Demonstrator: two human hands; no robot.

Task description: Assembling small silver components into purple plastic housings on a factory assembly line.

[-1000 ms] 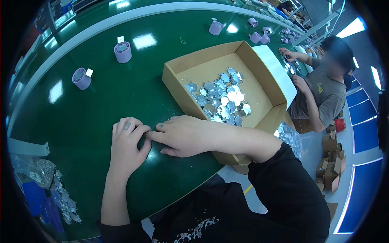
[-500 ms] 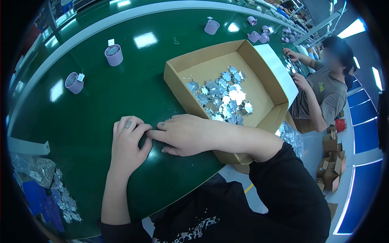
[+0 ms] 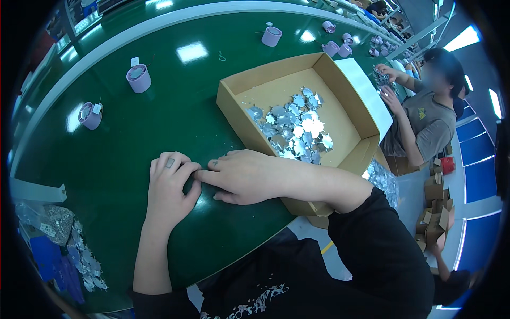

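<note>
My left hand rests over the green surface, fingers bent and thumb drawn toward the index finger; its fingertips are partly hidden. Touching them are the outstretched fingers of my right hand, whose thumb stands apart. No object shows between the hands; whether something small lies under the left fingertips I cannot make out. My right forearm passes in front of the near side of a cardboard box. Inside that box lies a loose pile of flat, silvery, jagged-edged metal pieces.
Purple cylinders, some with white tags, stand on the green surface. At lower left are clear bags, metal pieces and a blue item. A person handles parts beyond the box. Cartons stand on the floor.
The nearer purple cylinders and a small string loop have shifted left. The other person's hands have moved. Another arm has appeared at lower right. My hands stay nearly still.
</note>
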